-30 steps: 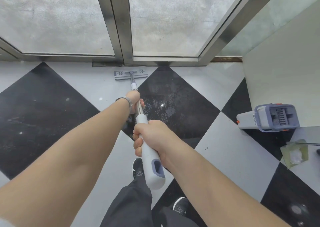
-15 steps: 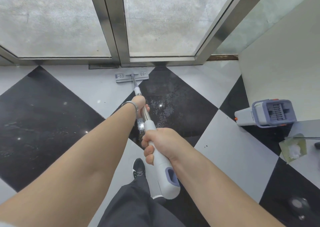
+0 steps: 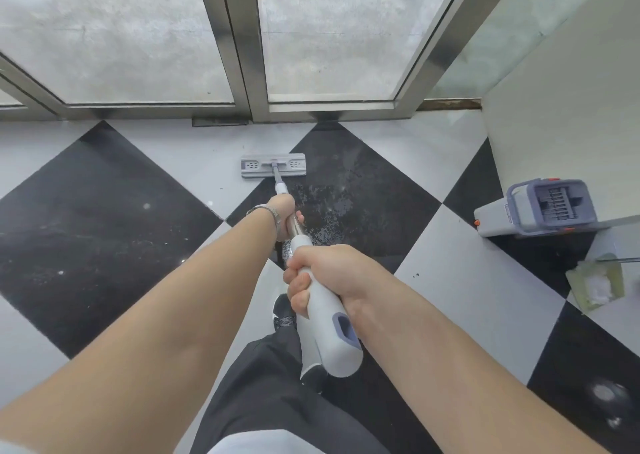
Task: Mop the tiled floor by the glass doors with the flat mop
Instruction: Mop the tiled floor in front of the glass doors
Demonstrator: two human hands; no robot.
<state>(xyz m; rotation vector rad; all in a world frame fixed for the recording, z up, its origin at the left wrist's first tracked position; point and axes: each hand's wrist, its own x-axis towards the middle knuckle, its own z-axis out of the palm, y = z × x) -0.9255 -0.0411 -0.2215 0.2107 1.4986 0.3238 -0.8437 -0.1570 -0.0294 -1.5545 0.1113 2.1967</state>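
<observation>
Head view: flat mop (image 3: 273, 166) lies at frame centre on the tiled floor (image 3: 460, 280). Left hand (image 3: 285, 216) wraps the steel pole, right hand (image 3: 329, 277) clamps the plastic grip. Looks light, stiff; two spaced holds suit steering.

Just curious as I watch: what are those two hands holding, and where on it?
Both grip the flat mop: the left hand on the metal shaft, the right hand on the white handle grip above it.
</observation>
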